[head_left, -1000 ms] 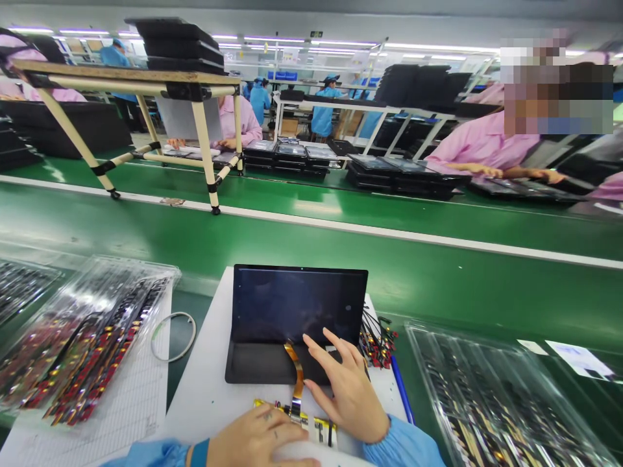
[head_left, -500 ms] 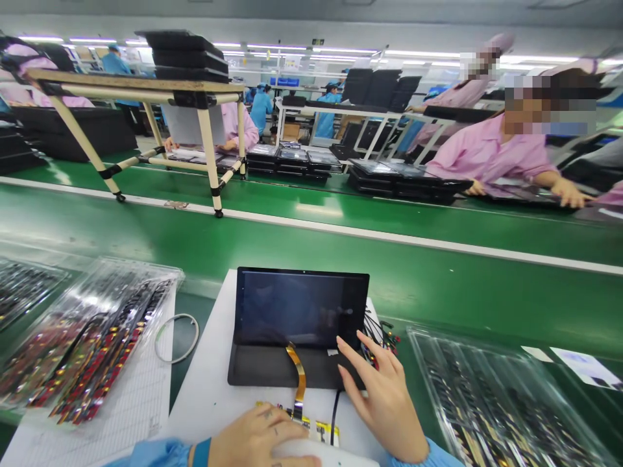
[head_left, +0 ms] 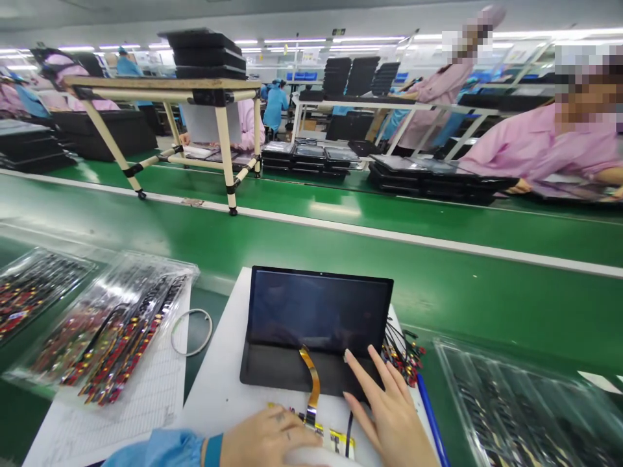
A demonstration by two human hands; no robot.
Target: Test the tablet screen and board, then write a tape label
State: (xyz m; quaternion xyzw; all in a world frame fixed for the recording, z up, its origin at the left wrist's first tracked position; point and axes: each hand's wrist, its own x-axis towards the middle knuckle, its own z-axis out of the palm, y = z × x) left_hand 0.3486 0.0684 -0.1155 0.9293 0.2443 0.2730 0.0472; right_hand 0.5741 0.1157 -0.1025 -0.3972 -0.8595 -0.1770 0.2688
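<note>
A dark display panel [head_left: 318, 310] lies on a white pad [head_left: 214, 389] in front of me, with an orange flex cable [head_left: 312, 376] curling from its lower edge down to a small yellow board [head_left: 335, 438]. My right hand [head_left: 389, 415] rests open, fingers stretched flat on the panel's lower right corner. My left hand [head_left: 265, 441] lies at the bottom edge, fingers curled down beside the yellow board; what is under it is hidden. Both sleeves are light blue.
Clear plastic trays of red and black cables [head_left: 111, 324] sit at left, another tray [head_left: 525, 408] at right. A loose bundle of wires [head_left: 403, 353] lies beside the panel. A wire ring [head_left: 192, 331] rests on the green belt [head_left: 438, 285]. People in pink work across the line.
My right hand slid from the panel's lower middle to its lower right corner, staying flat. The view swung a little to the left. My left hand stayed put.
</note>
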